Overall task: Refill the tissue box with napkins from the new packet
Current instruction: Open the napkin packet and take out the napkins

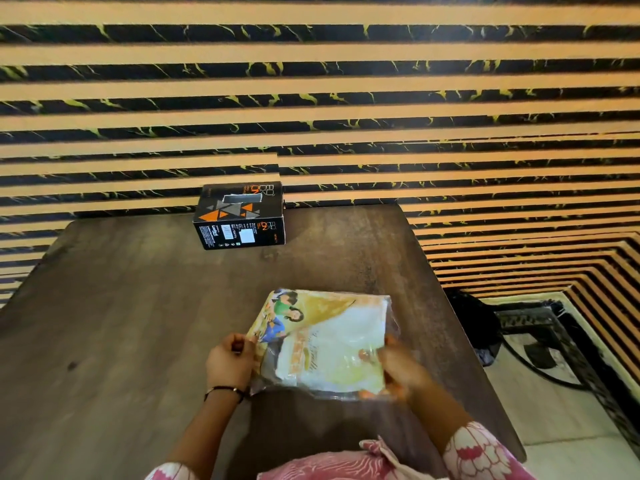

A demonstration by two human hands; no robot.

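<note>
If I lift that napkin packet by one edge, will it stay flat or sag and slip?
The napkin packet will probably sag: its wrapper looks like thin, glossy plastic, loose and wrinkled at the edges. That sheen suggests it may be slippery. The left hand and right hand grip opposite sides, so two-sided support seems wise.

This looks like a furnished room in a home or small eatery — which of the two cannot be told. A dark brown wood-grain table (138, 306) fills the centre and lower left of the frame, set against a wall of tan slats over black gold-veined marble panels (311, 81) across the top. At lower right lies a pale tiled floor (561, 420) — with a black ornate metal stand (530, 323).
</note>
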